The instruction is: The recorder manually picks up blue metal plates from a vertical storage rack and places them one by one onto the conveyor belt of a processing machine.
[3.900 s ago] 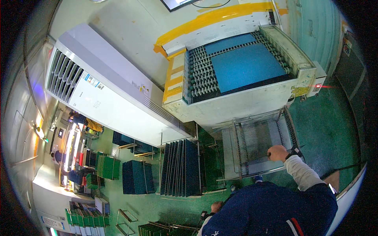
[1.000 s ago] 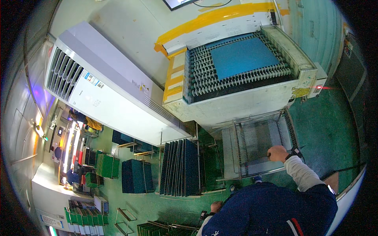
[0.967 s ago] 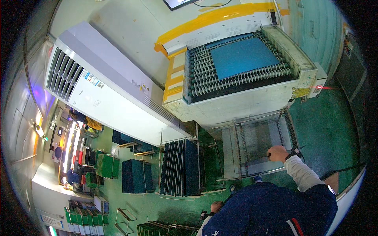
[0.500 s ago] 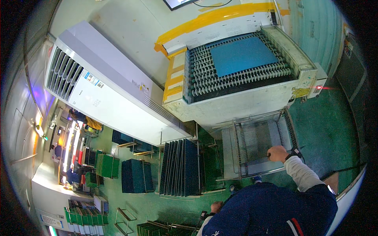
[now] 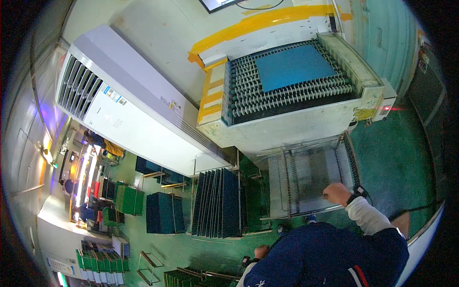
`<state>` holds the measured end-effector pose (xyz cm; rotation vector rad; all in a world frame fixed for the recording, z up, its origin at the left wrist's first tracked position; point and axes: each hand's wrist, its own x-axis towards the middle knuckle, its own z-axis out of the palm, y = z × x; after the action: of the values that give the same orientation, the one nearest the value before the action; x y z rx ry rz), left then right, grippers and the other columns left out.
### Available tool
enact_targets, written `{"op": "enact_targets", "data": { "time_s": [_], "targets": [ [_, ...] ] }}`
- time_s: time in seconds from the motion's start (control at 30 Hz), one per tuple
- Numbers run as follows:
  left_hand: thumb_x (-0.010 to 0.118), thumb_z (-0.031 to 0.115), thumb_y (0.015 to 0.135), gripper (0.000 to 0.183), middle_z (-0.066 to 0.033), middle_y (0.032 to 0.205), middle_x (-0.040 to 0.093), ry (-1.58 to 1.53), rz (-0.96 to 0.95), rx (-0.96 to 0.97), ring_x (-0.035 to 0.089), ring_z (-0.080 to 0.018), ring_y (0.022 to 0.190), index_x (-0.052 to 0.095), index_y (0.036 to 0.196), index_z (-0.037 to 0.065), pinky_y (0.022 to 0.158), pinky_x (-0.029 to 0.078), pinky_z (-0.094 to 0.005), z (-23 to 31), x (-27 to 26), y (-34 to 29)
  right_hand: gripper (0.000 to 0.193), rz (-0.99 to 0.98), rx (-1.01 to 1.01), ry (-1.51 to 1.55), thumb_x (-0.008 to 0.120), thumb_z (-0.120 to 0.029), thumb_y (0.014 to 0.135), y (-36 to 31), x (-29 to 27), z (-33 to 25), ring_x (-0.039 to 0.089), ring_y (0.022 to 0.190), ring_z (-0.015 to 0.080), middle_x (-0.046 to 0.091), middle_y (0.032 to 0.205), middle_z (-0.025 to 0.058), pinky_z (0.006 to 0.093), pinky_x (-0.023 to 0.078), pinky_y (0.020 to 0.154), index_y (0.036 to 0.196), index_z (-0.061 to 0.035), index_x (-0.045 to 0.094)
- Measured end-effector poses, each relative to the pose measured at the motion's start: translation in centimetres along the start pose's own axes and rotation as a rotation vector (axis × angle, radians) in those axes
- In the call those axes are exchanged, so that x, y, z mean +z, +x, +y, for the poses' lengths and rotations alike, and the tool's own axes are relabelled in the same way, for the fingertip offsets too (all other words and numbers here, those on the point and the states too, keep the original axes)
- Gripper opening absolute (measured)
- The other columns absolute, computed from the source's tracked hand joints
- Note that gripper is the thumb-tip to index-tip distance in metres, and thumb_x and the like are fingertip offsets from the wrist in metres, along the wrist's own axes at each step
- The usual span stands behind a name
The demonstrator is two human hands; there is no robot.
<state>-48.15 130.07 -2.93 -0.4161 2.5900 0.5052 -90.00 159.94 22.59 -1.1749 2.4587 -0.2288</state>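
My right hand [image 5: 337, 194], with a dark band at the wrist, is curled closed over the near part of a metal rack [image 5: 308, 211]. Whether its fingers hold anything is hidden. The rack has slotted sides and stands below a roller conveyor [image 5: 291, 98]. On the white rollers lies a flat blue panel [image 5: 296, 68], apart from both hands. My left hand [image 5: 261, 251] hangs low by my left side, its fingers mostly out of sight. Closest to it is a rack of dark green panels [image 5: 184, 278].
A tall white air conditioner [image 5: 138, 115] stands left of the conveyor. Racks of upright dark panels [image 5: 217, 203] and green panels [image 5: 129, 201] occupy the floor to the left. An empty metal frame [image 5: 150, 268] stands lower left. People [image 5: 86, 214] are at the far left.
My right hand has shifted slightly down and remains closed over the rack. The blue panel rests in the same place on the rollers.
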Motion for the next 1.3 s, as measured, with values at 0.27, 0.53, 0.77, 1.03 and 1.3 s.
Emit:
{"op": "enact_targets", "data": {
  "time_s": [0.27,0.53,0.77,1.03,1.3],
  "targets": [
    [0.051,0.041,0.079,0.032,-0.0115,0.098,0.062,-0.051,-0.145,-0.119,0.059,-0.0334,0.092,0.061,0.104,0.023,0.072,0.049,-0.0446,0.9,-1.5,0.1,0.018,0.127,-0.035,-0.041,0.060,-0.027,0.071,-1.8,-10.3,-2.5,0.060,0.067,0.0344,0.061,0.069,0.0146,0.0467,0.046,0.060,0.072,-0.0094,0.065],
    [0.054,0.036,0.076,0.029,-0.0108,0.095,0.062,-0.017,-0.017,-0.002,0.060,-0.0319,0.088,0.060,0.101,0.021,0.070,0.050,-0.0432,1.1,-1.4,0.6,0.027,0.389,-0.019,0.105,0.066,-0.029,0.070,-3.2,-16.2,1.7,0.060,0.063,0.0305,0.063,0.069,0.0117,0.0416,0.046,0.060,0.080,-0.0044,0.064],
    [0.058,0.029,0.073,0.021,-0.0109,0.088,0.063,0.031,0.057,0.047,0.060,-0.0319,0.084,0.061,0.090,0.016,0.067,0.049,-0.0440,1.8,-1.4,0.4,0.026,0.745,0.324,1.861,0.065,-0.011,0.075,-0.1,-15.8,3.9,0.059,0.077,0.0226,0.063,0.087,0.0062,0.0340,0.046,0.074,0.100,-0.0019,0.060],
    [0.055,0.030,0.075,0.022,-0.0110,0.086,0.063,-0.146,0.208,0.075,0.059,-0.0325,0.083,0.063,0.089,0.015,0.069,0.047,-0.0433,2.1,-2.0,-1.0,0.019,0.628,0.225,2.329,0.061,-0.010,0.079,4.9,-13.4,4.8,0.058,0.082,0.0240,0.061,0.095,0.0074,0.0387,0.046,0.078,0.098,-0.0035,0.057],
    [0.045,0.040,0.083,0.036,-0.0137,0.094,0.063,-0.330,-0.022,-0.386,0.058,-0.0361,0.084,0.064,0.083,0.010,0.071,0.046,-0.0434,2.3,-1.2,-0.5,0.009,0.670,0.242,2.047,0.061,-0.008,0.080,8.5,-12.5,6.1,0.057,0.074,0.0160,0.058,0.081,0.0046,0.0341,0.048,0.067,0.088,-0.0044,0.059]
  ]
}}
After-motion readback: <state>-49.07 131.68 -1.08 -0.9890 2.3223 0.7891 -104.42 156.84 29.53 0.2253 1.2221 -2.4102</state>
